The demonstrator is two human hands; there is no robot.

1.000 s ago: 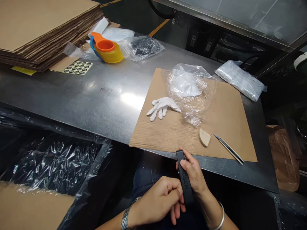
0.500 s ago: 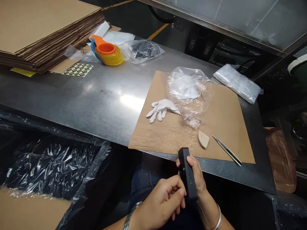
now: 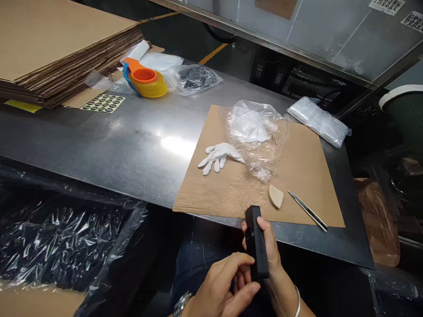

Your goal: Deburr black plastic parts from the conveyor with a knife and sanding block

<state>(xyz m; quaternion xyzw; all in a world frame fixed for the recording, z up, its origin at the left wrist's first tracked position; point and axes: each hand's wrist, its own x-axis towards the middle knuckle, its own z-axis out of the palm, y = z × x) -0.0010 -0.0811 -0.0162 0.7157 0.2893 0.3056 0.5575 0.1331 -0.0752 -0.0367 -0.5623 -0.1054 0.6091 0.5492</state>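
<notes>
My right hand point(image 3: 272, 251) is wrapped round a long black plastic part point(image 3: 256, 242) with raised lettering, held upright just in front of the table edge. My left hand point(image 3: 224, 281) is at the part's lower end, fingers curled against it and thumb under it. Both hands are over my lap, below the cardboard sheet point(image 3: 304, 176). On that sheet lie a white glove point(image 3: 218, 154), a crumpled clear plastic bag point(image 3: 257, 136) with something white inside, a tan wedge-shaped piece point(image 3: 275, 196) and a thin metal blade point(image 3: 307, 211).
A steel table point(image 3: 132, 136) carries a stack of cardboard sheets point(image 3: 49, 48), a yellow tape roll with an orange dispenser point(image 3: 147, 79), a sticker sheet point(image 3: 104, 103) and bagged items point(image 3: 194, 78), point(image 3: 317, 121). A box lined with black plastic film point(image 3: 66, 246) sits at lower left.
The black part has turned in my hands, its lettered face swinging away and back. My left fingers have shifted lower on it. The camera view has tilted up slightly.
</notes>
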